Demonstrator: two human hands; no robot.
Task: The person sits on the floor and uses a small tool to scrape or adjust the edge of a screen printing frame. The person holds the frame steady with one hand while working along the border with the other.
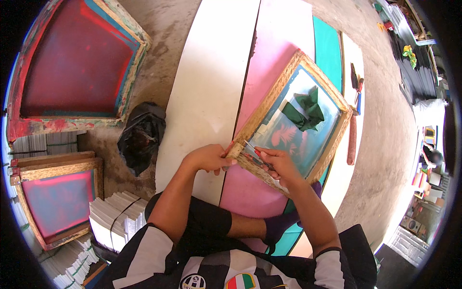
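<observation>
A wooden-framed printing screen (269, 98) lies tilted in front of me, its mesh showing pale leaf-like shapes. My left hand (208, 158) is closed at the frame's near-left corner, fingers against the wood. In my right hand (280, 166) is a small red-handled tool with a thin metal tip, possibly a screwdriver. The tip points up and left, close to that same corner; whether it touches the wood I cannot tell. A crumpled dark green cloth (308, 110) rests on the mesh.
Two more framed screens with reddish mesh, a large one (77, 62) and a smaller one (60, 200), stand at the left. Beside them are a black plastic bag (141, 137) and strapped paper stacks (118, 216). Brushes (357, 86) and a brown bar (352, 139) lie to the right.
</observation>
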